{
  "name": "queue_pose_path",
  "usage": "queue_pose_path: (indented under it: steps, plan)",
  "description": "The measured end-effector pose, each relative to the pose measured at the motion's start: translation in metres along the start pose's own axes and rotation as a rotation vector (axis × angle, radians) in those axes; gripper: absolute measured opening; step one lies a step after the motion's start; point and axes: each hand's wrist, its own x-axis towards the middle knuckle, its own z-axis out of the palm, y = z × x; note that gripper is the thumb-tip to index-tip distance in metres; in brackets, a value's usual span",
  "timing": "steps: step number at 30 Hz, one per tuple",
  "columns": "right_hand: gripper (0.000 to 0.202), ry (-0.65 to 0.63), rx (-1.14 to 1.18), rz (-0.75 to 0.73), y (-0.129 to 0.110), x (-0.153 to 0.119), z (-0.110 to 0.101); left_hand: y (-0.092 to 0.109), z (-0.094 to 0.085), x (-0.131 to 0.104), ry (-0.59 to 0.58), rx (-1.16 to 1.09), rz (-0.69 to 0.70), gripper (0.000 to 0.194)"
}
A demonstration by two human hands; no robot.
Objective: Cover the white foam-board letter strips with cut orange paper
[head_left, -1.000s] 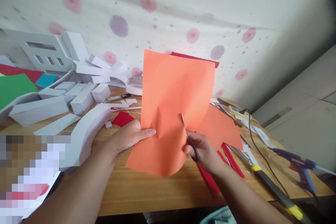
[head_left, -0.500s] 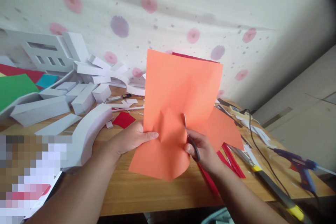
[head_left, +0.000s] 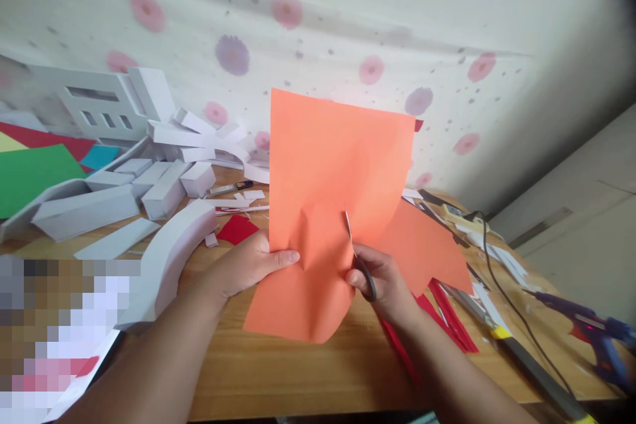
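Observation:
A large sheet of orange paper (head_left: 338, 152) is held upright above the table, creased and bent in its lower half. My left hand (head_left: 261, 258) grips its left edge, thumb on the near face and the other fingers hidden behind. My right hand (head_left: 380, 278) is closed around the dark handle of a pair of scissors (head_left: 368, 278), at the sheet's right side. One blade shows against the near face of the paper, pointing up; the other is hidden. A second orange piece (head_left: 422, 248) lies on the table to the right.
White paper blocks (head_left: 166, 189) and a curved white piece (head_left: 171, 258) crowd the left side. A utility knife (head_left: 228, 188) lies behind. On the right are red strips (head_left: 450, 318), a yellow-and-black tool (head_left: 536, 371), a cord and a blue glue gun (head_left: 591, 324).
The view has turned slightly left, so the table things appear shifted right. The orange sheet has tilted a little, and the red piece behind it is now mostly hidden. Both hands keep their grips.

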Motion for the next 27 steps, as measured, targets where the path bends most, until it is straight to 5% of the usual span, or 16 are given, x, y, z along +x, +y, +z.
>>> queue_pose_path:
  steps: [16, 27]
  plan:
    - [0.052, -0.122, 0.167, 0.01, 0.005, 0.025, -0.004, 0.002, 0.001, 0.0, 0.082, 0.017, -0.038, 0.052]
    - [0.044, -0.064, 0.214, -0.001, 0.019, 0.019, -0.01, -0.005, 0.01, 0.006, 0.101, 0.089, 0.032, 0.054]
